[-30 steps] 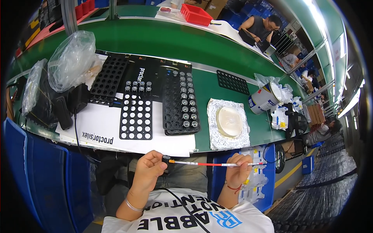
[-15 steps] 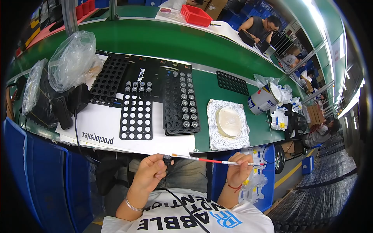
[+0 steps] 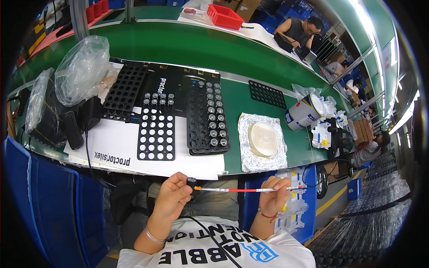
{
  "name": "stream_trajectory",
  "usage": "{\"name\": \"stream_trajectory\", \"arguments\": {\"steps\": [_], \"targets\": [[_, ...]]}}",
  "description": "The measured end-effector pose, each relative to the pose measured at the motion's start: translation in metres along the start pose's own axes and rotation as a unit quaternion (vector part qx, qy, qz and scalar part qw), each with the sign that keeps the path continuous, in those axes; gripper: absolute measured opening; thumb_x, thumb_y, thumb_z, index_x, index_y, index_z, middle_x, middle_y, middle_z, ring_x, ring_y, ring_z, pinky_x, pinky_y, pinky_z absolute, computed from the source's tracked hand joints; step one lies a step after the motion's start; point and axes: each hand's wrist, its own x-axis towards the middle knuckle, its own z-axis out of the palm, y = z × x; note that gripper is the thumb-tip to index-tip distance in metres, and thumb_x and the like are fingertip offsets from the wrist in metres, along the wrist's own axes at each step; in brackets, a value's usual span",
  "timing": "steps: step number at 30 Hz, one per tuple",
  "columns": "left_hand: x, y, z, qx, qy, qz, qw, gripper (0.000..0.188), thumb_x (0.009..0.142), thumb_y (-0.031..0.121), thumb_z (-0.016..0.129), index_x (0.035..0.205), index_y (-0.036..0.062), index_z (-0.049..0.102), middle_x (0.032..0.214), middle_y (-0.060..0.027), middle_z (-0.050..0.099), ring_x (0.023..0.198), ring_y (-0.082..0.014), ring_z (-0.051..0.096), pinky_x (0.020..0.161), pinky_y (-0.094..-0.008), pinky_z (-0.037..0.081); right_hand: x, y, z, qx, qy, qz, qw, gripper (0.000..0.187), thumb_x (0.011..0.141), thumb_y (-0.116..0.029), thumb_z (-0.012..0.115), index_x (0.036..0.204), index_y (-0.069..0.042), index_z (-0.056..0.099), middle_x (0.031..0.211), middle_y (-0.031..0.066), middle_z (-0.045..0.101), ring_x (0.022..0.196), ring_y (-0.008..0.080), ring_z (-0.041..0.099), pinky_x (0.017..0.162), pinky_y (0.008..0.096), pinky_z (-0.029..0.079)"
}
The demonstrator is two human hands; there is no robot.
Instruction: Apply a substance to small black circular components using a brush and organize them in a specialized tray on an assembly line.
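Note:
My left hand (image 3: 173, 196) is closed in a pinch on a small black cylindrical part (image 3: 191, 182), held over my lap just off the table's front edge. A thin paintbrush (image 3: 241, 190) with a red and white handle lies level in my right hand (image 3: 273, 196), pinched near its far end. Its yellowish tip is at the side of the black part; whether it touches is too small to tell. Beyond my hands, a black hole tray (image 3: 156, 157) with white round spots and a stacked black tray (image 3: 193, 138) with clear-topped round pieces rest on the table.
A round pale dish (image 3: 263, 139) sits on a printed paper pad (image 3: 246, 164) at the right. Behind it a tin can (image 3: 304, 114) leans over. Another black tray (image 3: 267, 94) lies farther back. Plastic bags (image 3: 85, 67) heap at the left. A blue bin (image 3: 254, 201) stands below the edge.
The brush tip has moved down and left, from the top of the black part to its side. My left hand has turned the part slightly.

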Motion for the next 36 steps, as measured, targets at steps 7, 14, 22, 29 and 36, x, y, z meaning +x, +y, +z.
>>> {"name": "stream_trajectory", "arguments": {"steps": [7, 14, 22, 29, 36], "targets": [[0.0, 0.0, 0.003, 0.024, 0.001, 0.014, 1.0, 0.02, 0.074, -0.002, 0.062, 0.089, 0.0045, 0.051, 0.076, -0.0004, 0.054, 0.052, -0.0024, 0.038, 0.045, -0.0154, 0.029, 0.0, 0.002, -0.002, -0.031, -0.008, -0.005, 0.999, 0.025, 0.088, -0.023, 0.047, 0.073, -0.004, 0.045, 0.058, 0.0103, 0.049, 0.051, 0.0152, 0.043, 0.047, 0.0241, 0.036], [0.0, -0.002, -0.003, -0.01, -0.01, -0.007, 1.0, 0.019, 0.075, 0.002, 0.064, 0.091, 0.0052, 0.054, 0.068, 0.0022, 0.052, 0.049, -0.0019, 0.036, 0.044, -0.0154, 0.028, 0.001, 0.002, -0.006, -0.041, -0.003, -0.006, 0.999, 0.024, 0.088, -0.023, 0.046, 0.074, -0.004, 0.045, 0.059, 0.0101, 0.05, 0.052, 0.0153, 0.043, 0.048, 0.0242, 0.037], [-0.002, 0.007, -0.002, 0.0, -0.027, 0.046, 0.999, 0.022, 0.078, 0.003, 0.06, 0.099, -0.0002, 0.054, 0.084, -0.0056, 0.06, 0.055, -0.0021, 0.043, 0.046, -0.0143, 0.03, 0.004, 0.0, -0.007, -0.011, 0.042, -0.016, 0.999, 0.023, 0.089, -0.021, 0.046, 0.074, -0.004, 0.044, 0.058, 0.0089, 0.046, 0.052, 0.0149, 0.041, 0.048, 0.024, 0.035], [0.027, 0.078, 0.019, 0.311, 0.09, 0.236, 0.916, 0.03, 0.076, 0.008, 0.063, 0.104, -0.0009, 0.058, 0.085, -0.0004, 0.059, 0.068, -0.0034, 0.047, 0.058, -0.0149, 0.035, 0.005, -0.003, -0.016, 0.007, 0.068, -0.03, 0.997, 0.023, 0.089, -0.021, 0.045, 0.074, -0.004, 0.043, 0.061, 0.006, 0.045, 0.055, 0.0127, 0.039, 0.049, 0.023, 0.034], [0.093, 0.124, 0.001, 0.497, 0.09, 0.277, 0.817, 0.028, 0.076, 0.008, 0.063, 0.1, -0.0052, 0.058, 0.091, -0.0086, 0.061, 0.081, -0.0117, 0.058, 0.074, -0.0218, 0.045, 0.001, -0.004, -0.017, 0.021, 0.084, -0.041, 0.995, 0.022, 0.089, -0.02, 0.045, 0.074, -0.003, 0.043, 0.061, 0.0059, 0.044, 0.054, 0.0126, 0.038, 0.051, 0.0228, 0.034]]}}
